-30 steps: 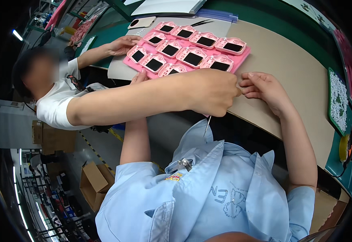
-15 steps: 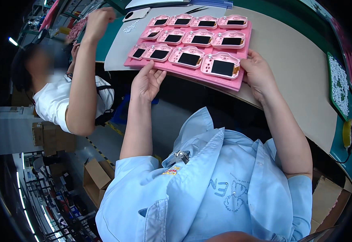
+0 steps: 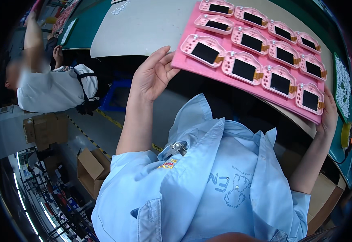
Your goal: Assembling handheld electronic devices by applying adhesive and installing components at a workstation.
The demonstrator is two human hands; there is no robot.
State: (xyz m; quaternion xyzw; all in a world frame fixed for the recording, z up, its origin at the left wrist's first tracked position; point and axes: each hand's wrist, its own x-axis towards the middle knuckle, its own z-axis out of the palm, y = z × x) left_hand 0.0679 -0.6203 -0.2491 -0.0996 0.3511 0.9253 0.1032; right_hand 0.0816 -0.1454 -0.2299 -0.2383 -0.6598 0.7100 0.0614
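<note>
A pink foam board, tilted down to the right, carries several rows of pink plastic device shells, each with a black screen and an orange ribbon cable. My left hand is at the board's left corner, fingers bent under its edge and thumb beside it. My right hand grips the right end, with its fingers partly hidden behind the board.
A light sheet covers the bench on the left, with small white pieces on it. A green tray of white pieces stands right, near a yellow roll. A co-worker sits at left.
The pink board has moved right and nearer, its right end turned down, with both hands on it. My right hand has shifted right and lower. The co-worker has moved left.
</note>
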